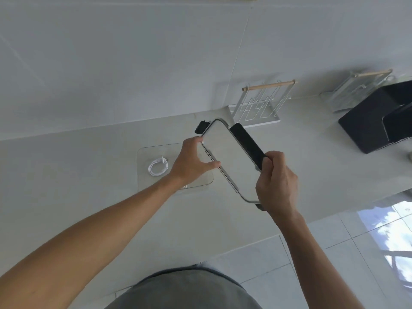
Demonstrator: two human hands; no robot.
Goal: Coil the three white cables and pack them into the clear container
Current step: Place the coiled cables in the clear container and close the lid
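The clear container (142,166) lies on the pale counter left of centre. One coiled white cable (157,167) lies inside it, near its left end. Any other cables are hidden from me. Just right of and above the container, both hands hold the tilted container lid (229,157), a clear panel with black latches (247,142) along its sides. My left hand (192,162) pinches the lid's left edge over the container's right half. My right hand (276,181) grips the lid's near right corner by a black latch.
A white wire rack with a wooden handle (258,103) stands against the wall behind the lid. A second such rack (361,90) and a black box (379,121) sit at the right. The counter's front edge runs just below my forearms, with tiled floor (334,241) beyond.
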